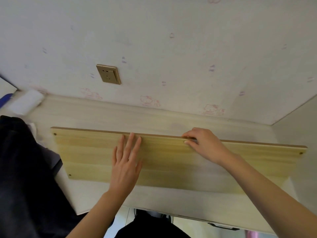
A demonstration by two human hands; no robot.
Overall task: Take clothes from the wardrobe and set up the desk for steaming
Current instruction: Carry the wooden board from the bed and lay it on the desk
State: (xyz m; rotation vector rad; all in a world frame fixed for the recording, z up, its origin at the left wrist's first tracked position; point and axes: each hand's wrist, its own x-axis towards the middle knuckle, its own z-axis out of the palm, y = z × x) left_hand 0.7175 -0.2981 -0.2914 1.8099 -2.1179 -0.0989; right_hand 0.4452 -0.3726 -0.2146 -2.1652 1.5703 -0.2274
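Pine-coloured board (171,162) lies flat on the pale desk (103,114) under both our hands. Our left hand (126,162) rests on it with fingers straight; our right hand (204,145) pinches its far edge. Left of the board, dark clothes (22,169) drape over the desk's end. Beyond the board, a gold socket (108,74) sits on the wall.

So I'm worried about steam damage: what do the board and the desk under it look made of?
The board looks like pale, unpainted solid wood, probably pine: lengthwise grain bands, matte yellow face and plain cut edge. The desk looks like whitish wood-grain laminate, faintly streaked and smooth, though the core can't be told.
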